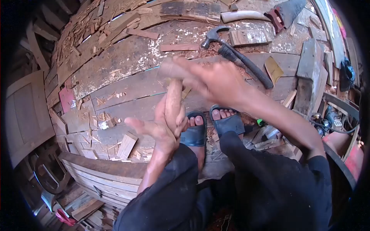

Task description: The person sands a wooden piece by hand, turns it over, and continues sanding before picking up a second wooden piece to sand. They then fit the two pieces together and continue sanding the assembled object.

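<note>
A smooth, rounded wooden handle [174, 101] stands nearly upright in my left hand [163, 129], whose fingers wrap its lower part while the thumb sticks out to the left. My right hand [216, 79], smeared by motion, is at the handle's upper end. Its fingers close on a brownish, sheet-like piece [169, 69] that looks like sandpaper and covers the handle's tip; blur hides its exact kind.
A claw hammer [246, 61] lies on the plank floor [131, 107] beyond my right hand, beside a tan sheet [273, 71]. Farther off are a handsaw [285, 17], a pale curved wooden piece [244, 15] and offcuts. Wood chips are scattered around; power tools [333, 119] stand right.
</note>
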{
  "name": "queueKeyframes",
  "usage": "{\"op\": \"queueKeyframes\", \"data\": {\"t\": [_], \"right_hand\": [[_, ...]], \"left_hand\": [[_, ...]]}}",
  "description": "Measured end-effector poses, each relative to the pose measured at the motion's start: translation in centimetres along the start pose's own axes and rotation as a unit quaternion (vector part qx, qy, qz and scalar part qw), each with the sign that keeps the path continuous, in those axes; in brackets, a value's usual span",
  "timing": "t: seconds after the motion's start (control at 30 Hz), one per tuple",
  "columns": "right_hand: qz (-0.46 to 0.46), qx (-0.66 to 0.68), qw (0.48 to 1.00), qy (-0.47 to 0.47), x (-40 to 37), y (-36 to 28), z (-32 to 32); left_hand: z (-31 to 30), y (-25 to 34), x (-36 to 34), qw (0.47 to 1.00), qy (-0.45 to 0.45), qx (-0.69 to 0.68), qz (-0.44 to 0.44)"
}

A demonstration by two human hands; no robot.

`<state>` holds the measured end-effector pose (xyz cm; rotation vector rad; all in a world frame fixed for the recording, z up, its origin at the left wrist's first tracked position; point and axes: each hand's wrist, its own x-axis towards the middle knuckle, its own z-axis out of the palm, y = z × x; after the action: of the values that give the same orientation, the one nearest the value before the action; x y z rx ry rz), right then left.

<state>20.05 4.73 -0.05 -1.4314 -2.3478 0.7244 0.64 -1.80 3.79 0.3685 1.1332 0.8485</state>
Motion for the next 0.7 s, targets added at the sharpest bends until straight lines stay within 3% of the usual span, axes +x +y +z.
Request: {"op": "queueKeyframes", "data": {"t": [0.07, 0.13, 0.23, 0.27, 0.3, 0.37, 0.43, 0.47, 0.5, 0.53, 0.57, 0.63, 0.7], "right_hand": [[-0.055, 0.047, 0.997, -0.033, -2.1, -3.4, -0.6], [-0.072, 0.037, 0.996, -0.03, -1.0, -3.2, -0.4], [0.01, 0.029, 0.999, -0.023, -1.0, -2.2, 0.3], [-0.034, 0.06, 0.997, -0.032, -2.8, -4.4, 0.1], [-0.04, 0.081, 0.99, -0.104, -3.9, -5.5, -0.8], [-0.029, 0.069, 0.995, -0.066, -2.5, -3.5, 0.0], [-0.018, 0.062, 0.994, -0.083, -2.3, -4.0, -1.3], [-0.023, 0.054, 0.993, -0.101, -2.1, -4.6, -2.2], [-0.037, 0.108, 0.989, -0.097, -4.0, -5.5, -0.8], [-0.021, 0.076, 0.992, -0.099, -3.0, -4.6, 0.1], [-0.012, 0.03, 0.995, -0.097, -1.4, -3.0, 0.1], [-0.062, 0.014, 0.997, -0.042, -2.2, -3.2, -0.1], [-0.065, 0.03, 0.997, -0.04, -2.5, -3.4, 0.2]], "left_hand": [[0.2, -0.6, -0.1, 0.992, 0.114, 0.034, 0.038], [0.3, -0.2, 0.6, 0.993, 0.1, 0.03, 0.049], [-1.9, 0.1, 0.4, 0.996, -0.08, -0.043, -0.005], [-2.9, -0.6, 0.8, 0.986, -0.139, -0.092, -0.001], [-4.3, -1.6, 1.0, 0.971, -0.197, -0.139, -0.002], [-5.6, -2.8, 2.6, 0.92, -0.317, -0.231, 0.015], [-4.7, -3.3, 1.9, 0.967, -0.195, -0.154, 0.05], [-0.9, -1.7, 1.7, 0.995, -0.014, -0.023, 0.1], [-1.0, -1.5, 1.4, 0.995, -0.02, -0.026, 0.096], [-1.2, -1.3, 1.2, 0.995, -0.026, -0.029, 0.092], [-4.9, -2.2, 2.6, 0.957, -0.228, -0.169, 0.055], [-7.3, -3.3, 2.6, 0.868, -0.402, -0.291, 0.012], [-8.5, -4.4, 1.9, 0.88, -0.382, -0.281, 0.031]]}}
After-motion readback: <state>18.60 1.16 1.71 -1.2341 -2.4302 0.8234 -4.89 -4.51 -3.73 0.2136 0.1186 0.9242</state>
